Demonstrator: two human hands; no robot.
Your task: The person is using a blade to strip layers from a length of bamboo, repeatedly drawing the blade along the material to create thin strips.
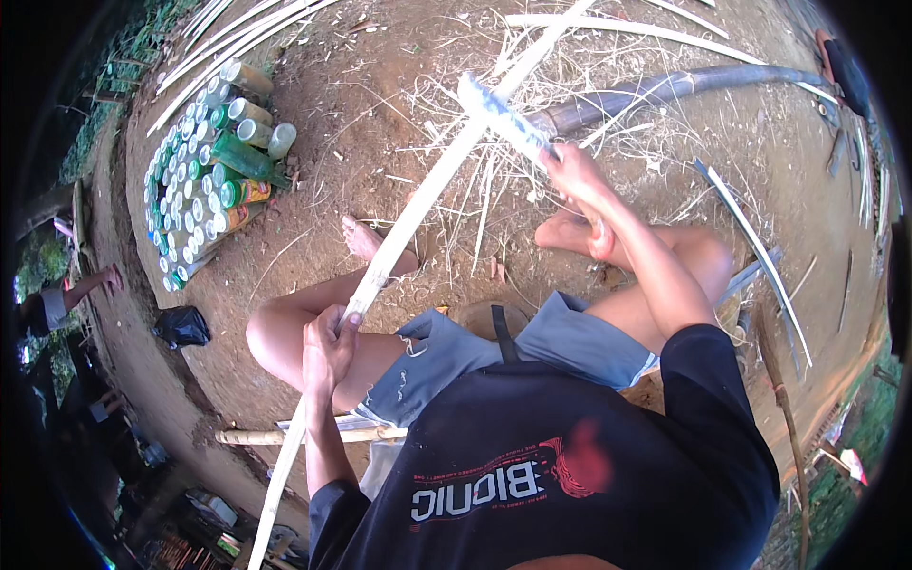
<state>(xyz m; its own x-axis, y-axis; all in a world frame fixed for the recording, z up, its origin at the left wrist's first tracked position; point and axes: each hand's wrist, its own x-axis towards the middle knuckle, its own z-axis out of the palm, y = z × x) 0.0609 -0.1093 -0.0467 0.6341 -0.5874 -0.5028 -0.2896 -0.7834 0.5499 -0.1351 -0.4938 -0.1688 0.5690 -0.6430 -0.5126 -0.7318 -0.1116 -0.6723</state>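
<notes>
1. While the left hand (331, 347) is closed around a long, pale strip (427, 204), thumb along its upper face, the right hand (573, 171) is clamped on the handle of a broad knife (513, 123).
2. The strip runs obliquely over the bare earth ground (313, 209), from beside the left forearm, past the left knee, toward the ground's far edge; whether its far end touches the ground cannot be told.
3. The knife's blade crosses the strip beyond the feet; glare obscures whether the cutting edge meets it.
4. Thin, curled shavings (608, 147) lie around and beneath this crossing.
5. A dark, thick pole (665, 90) extends from near the blade toward the ground's far right corner.
6. Toward the ground's left edge, clear and green bottles (242, 157) stand closely grouped, some lying on their sides; a black bag (182, 326) rests nearer the wearer.
7. Further pale lengths (233, 52) lie at the far left corner.
</notes>
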